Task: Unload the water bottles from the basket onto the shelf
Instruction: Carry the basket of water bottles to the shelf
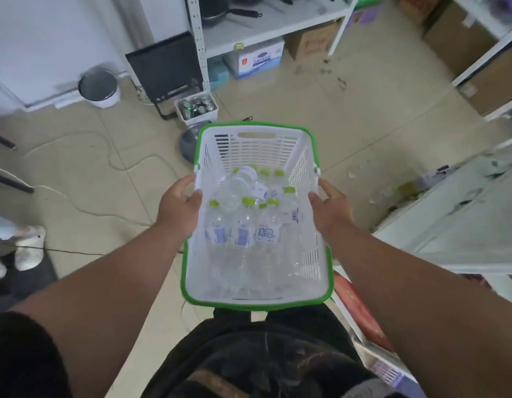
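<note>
While the white basket point(257, 285) with its green rim hangs out in front of the person's body, both hands are on it: the left hand point(178, 209) is clamped on the left wall, thumb hooked over the rim, and the right hand point(331, 209) is closed on the right wall opposite. Inside, a cluster of clear water bottles point(246, 222) with green caps lies heaped toward the far half of the basket, some upright, at least one tipped on its side. Nothing is out yet, so this looks like the carry-in stage. To the right stands a white shelf point(461, 225), its surface blurred. The smart play here, I'd say, is to keep the basket level so the load doesn't roll, set it down beside that shelf, then free one hand and lift the upright bottles first by the neck.
</note>
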